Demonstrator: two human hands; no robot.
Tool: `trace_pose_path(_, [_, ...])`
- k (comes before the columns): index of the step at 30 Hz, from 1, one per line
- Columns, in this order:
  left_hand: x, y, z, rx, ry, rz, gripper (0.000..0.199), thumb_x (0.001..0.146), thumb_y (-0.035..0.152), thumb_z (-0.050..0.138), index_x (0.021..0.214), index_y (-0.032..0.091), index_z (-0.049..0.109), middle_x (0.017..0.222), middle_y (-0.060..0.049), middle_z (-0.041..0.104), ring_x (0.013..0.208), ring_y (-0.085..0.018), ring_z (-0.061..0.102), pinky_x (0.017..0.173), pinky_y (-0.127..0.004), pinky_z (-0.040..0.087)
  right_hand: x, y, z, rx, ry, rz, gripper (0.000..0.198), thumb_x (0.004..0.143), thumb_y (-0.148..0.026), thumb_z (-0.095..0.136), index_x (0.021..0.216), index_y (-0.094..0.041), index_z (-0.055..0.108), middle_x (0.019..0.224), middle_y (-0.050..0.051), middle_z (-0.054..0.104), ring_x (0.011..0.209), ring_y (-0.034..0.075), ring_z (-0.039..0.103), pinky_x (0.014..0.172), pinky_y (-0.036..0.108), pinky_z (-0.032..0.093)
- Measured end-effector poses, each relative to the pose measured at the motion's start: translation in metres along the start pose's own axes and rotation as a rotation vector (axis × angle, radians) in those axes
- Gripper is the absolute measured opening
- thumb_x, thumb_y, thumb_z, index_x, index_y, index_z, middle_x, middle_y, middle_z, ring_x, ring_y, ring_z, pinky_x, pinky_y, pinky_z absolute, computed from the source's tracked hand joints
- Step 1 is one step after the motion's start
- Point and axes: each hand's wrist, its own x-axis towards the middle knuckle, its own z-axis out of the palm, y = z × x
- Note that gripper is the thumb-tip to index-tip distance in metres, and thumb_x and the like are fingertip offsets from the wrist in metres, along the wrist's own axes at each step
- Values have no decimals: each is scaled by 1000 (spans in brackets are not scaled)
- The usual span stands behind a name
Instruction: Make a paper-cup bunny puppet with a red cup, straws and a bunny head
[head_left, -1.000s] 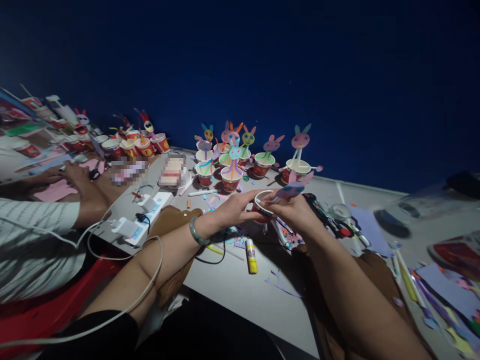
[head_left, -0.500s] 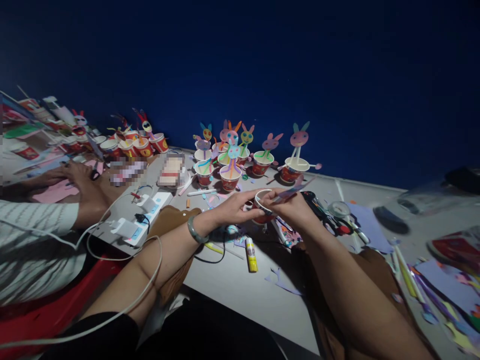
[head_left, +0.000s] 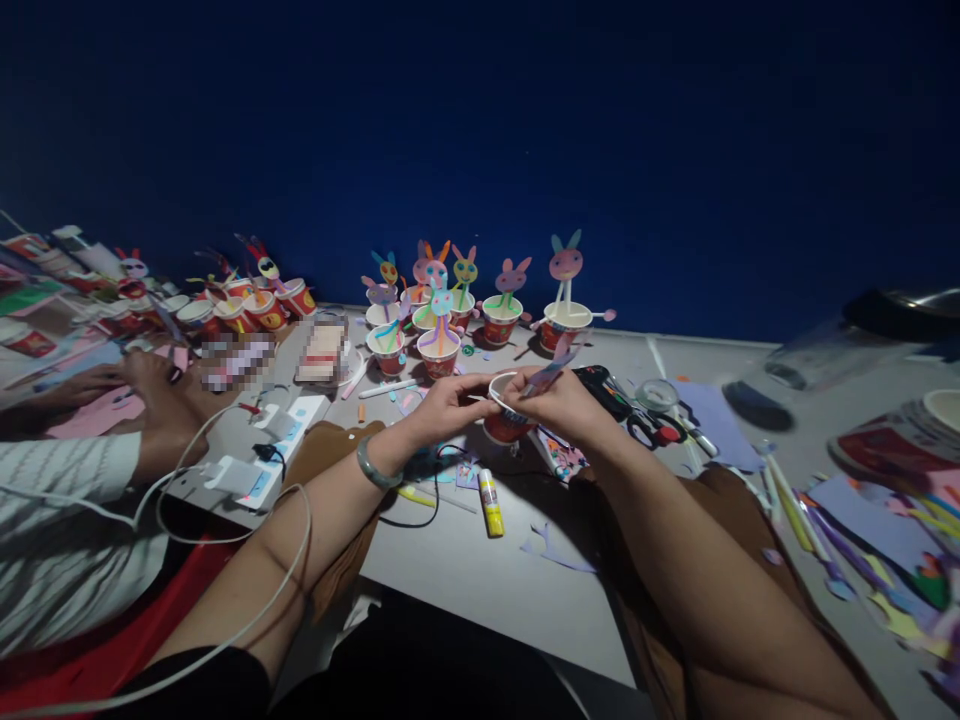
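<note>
A red and white paper cup [head_left: 504, 430] is held off the table between my hands, its white rim tilted up. My left hand [head_left: 454, 408] grips the cup's left side at the rim, thumb and fingers closed on it. At the right of the rim, my right hand [head_left: 561, 402] is closed, pinching a pale pink and blue paper cut-out [head_left: 552, 368] that sticks up above the fingers. The fingertips inside the cup are partly hidden. Below the cup stands a yellow glue stick [head_left: 491, 505], with purple paper scraps [head_left: 559, 552] near it.
Finished cups with paper rabbit figures [head_left: 439, 350] line the back by the blue wall. A power strip [head_left: 289, 450] with white cables lies left, beside a co-worker's hands [head_left: 150, 400]. Right are a tape roll [head_left: 658, 396], purple paper [head_left: 716, 425] and a blurred clear container [head_left: 817, 365].
The view has shifted slightly, so most things sit further left. Both hands keep hold of the cup and cut-out, with the cup's opening showing a little more.
</note>
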Motion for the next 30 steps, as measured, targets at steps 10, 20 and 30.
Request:
trace_pose_path(10, [-1, 1, 1, 96, 35, 1, 47, 82, 40, 75, 120, 15, 72, 129, -14, 71, 119, -27, 67, 101, -38, 52, 2, 6, -2, 161, -97, 36, 22, 61, -35, 78, 62, -17, 66, 81, 7, 72, 77, 21, 66, 75, 33, 53])
trace_pose_path(20, [1, -8, 2, 29, -4, 0, 71, 61, 30, 89, 126, 14, 66, 136, -19, 65, 108, -27, 70, 95, -40, 56, 3, 7, 0, 235, -109, 84, 30, 59, -41, 84, 69, -17, 69, 74, 6, 73, 68, 20, 67, 69, 34, 55])
trace_pose_path(30, [6, -11, -1, -198, 101, -83, 70, 55, 33, 94, 117, 13, 67, 113, -12, 71, 97, -21, 70, 87, -34, 57, 6, 12, -5, 372, 3, -24, 70, 61, -59, 86, 117, -24, 62, 126, 12, 71, 118, 31, 67, 94, 43, 57])
